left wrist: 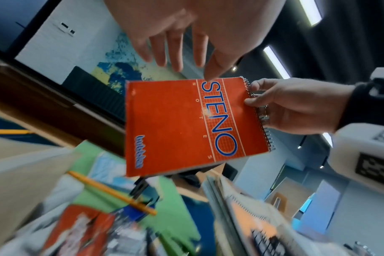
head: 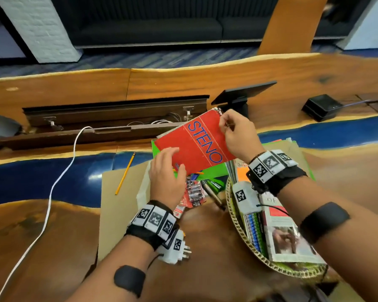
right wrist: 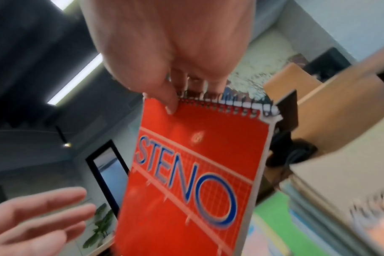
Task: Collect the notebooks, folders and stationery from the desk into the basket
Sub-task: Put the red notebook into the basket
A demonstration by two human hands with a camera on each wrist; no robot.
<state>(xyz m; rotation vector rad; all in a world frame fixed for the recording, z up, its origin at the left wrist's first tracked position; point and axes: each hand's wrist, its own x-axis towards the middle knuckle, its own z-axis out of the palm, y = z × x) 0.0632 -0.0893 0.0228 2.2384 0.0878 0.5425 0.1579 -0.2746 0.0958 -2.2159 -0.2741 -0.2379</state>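
My left hand (head: pixel 167 174) hovers spread near the red steno notebook (head: pixel 198 143); my right hand (head: pixel 238 134) pinches its spiral edge (lower flat into the basket (head: pixel 232 211)).

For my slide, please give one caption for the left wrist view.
Right hand pinches red STENO notebook by its spiral; left hand open above.

A steno notebook (head: pixel 196 142) hangs between both hands, the right hand (head: pixel 238 136) at its spiral edge, the left hand (head: pixel 167 173) at its opposite corner. Below the left hand lies a battery pack (head: pixel 194 192); left of it, a pencil (head: pixel 125 173). Beneath the right wrist sits a basket (head: pixel 236 221) with notebooks in it.
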